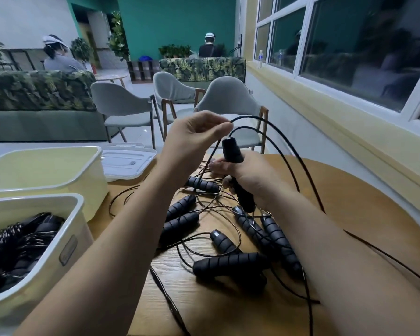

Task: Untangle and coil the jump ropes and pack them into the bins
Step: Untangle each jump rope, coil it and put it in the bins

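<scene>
Left hand: the left hand (199,137) is raised above the bench (362,202), thumb and fingertips pinching the thin black cord (289,163).
Right hand: the right hand (250,175) is a fist wrapped round a black handle (231,150).
Handle axis: nearly upright, cord end on top, just below and right of the left hand's pinch.
Cord path: two strands arc out to the right, then drop past the right forearm.
Pile: loose handles (228,265) and tangled cords lie on the bench under both wrists.
Near bin: the near bin (46,282) sits at the far left and holds coiled ropes. The left arm is nearer to it.
Step, judged: coiling. The next wrap brings the pinched cord down to the handle.
</scene>
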A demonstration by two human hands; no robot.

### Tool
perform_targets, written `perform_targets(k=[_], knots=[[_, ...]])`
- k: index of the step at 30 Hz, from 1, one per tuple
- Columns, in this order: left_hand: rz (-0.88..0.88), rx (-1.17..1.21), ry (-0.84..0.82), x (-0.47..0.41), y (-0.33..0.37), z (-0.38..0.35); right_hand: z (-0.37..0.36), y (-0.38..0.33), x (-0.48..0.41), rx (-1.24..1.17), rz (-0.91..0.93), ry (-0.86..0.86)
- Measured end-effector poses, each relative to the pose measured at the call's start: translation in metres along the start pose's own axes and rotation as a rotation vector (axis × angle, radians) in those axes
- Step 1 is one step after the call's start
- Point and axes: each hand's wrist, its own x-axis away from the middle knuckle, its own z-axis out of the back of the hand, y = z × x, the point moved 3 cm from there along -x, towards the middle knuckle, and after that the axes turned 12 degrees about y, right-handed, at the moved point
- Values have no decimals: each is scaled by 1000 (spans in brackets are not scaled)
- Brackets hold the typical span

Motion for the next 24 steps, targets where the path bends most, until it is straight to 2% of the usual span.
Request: perform_targets(k=[6, 11, 13, 19, 24], knots=[[-25, 74, -69, 8, 13, 0, 9, -8, -8, 128, 76, 65], [-38, 14, -61, 9, 14, 1, -14, 0, 20, 83, -99, -353], [-37, -7, -48, 11, 11, 2, -20, 1, 29, 11, -123, -429], [-43, -39, 64, 9, 5, 4, -33, 5, 42, -122, -113, -445], [3, -10, 50, 10, 3, 3, -29, -4, 38, -97, -27, -321]])
